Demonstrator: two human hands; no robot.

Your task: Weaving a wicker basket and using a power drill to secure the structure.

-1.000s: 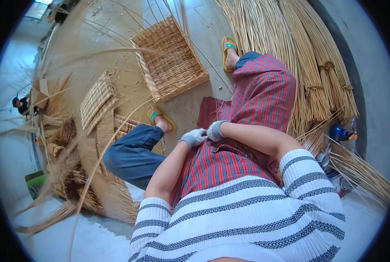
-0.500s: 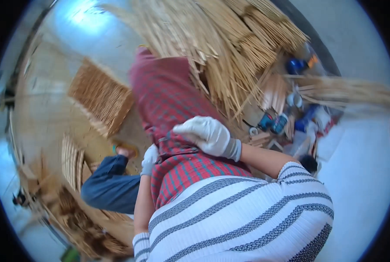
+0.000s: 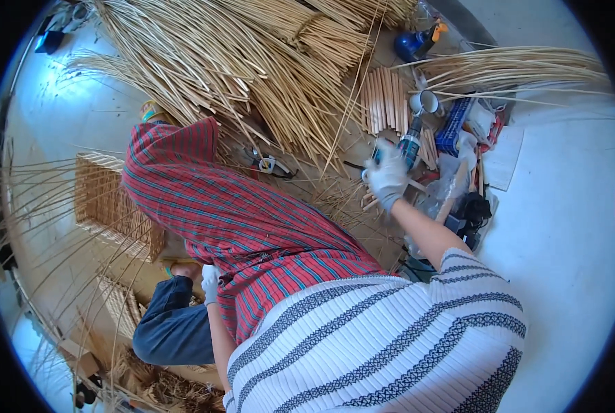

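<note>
A red plaid cloth covers my lap and stretched leg. At its left edge my left hand, in a white glove, is closed on the cloth. My right hand, also gloved in white, reaches out to the right with its fingers apart and a little blurred. Right beside it lies a teal and black cordless drill; whether the fingertips touch it is hard to tell. A white cup stands just beyond the drill.
Long rattan or willow rods lie in bundles ahead. A woven basket sits left of my leg, with thin rods fanning out. Short sticks, a blue box, plastic bags and a blue spray bottle crowd the right side.
My right hand has left the cloth on my lap and moved out right to the drill. The left hand stays at the cloth's edge. The view has shifted, and my covered leg lies further left.
</note>
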